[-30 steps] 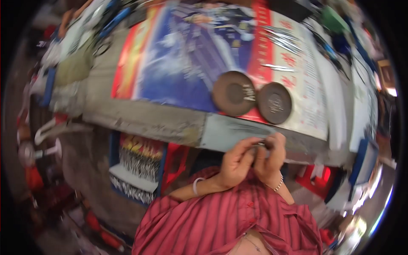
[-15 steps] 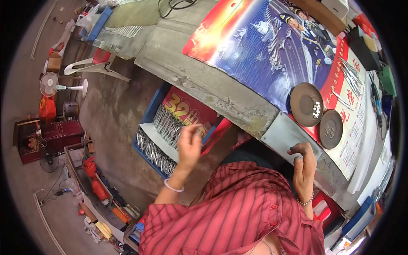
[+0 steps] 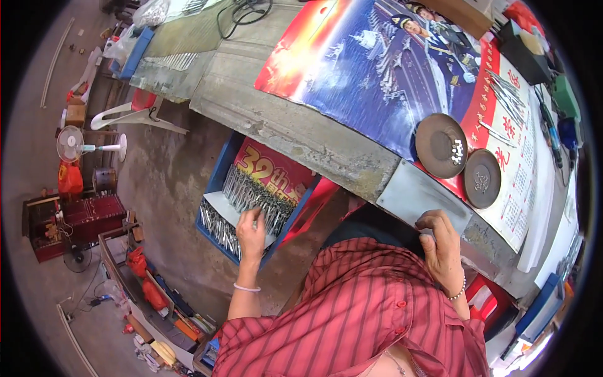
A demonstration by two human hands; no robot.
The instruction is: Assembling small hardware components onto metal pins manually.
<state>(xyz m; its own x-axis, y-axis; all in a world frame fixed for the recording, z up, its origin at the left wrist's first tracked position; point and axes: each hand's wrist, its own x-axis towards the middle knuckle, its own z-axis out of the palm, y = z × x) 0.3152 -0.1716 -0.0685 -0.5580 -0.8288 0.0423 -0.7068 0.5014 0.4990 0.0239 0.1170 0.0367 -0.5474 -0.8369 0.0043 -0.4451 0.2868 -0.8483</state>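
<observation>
My left hand (image 3: 251, 234) is over a blue bin (image 3: 212, 164) beside the table, its fingers drawn together just above rows of thin silvery metal pieces (image 3: 242, 191). Whether anything is pinched in them is too small to tell. A white strip (image 3: 222, 206) divides the bin, and more metal pieces (image 3: 217, 227) lie on its near side. At the table edge my right hand (image 3: 445, 251) is curled, thumb under bent fingers, by a flat grey metal plate (image 3: 408, 191); what it holds, if anything, is hidden. Beyond lie a brown dish (image 3: 433, 141) with small white bits and a smaller dish (image 3: 482, 196) with tiny pieces.
A large printed poster (image 3: 377, 88) covers much of the worktable (image 3: 251, 110). Thin metal rods (image 3: 505, 100) lie on its right side. A black cable (image 3: 242, 22) rests at the far edge. On the floor to the left are a white fan (image 3: 70, 143) and a dark red cabinet (image 3: 88, 220).
My left hand has moved left and down to the metal pieces in the bin. My right hand stays by the plate, its fingers more curled. The whole view has shifted slightly.
</observation>
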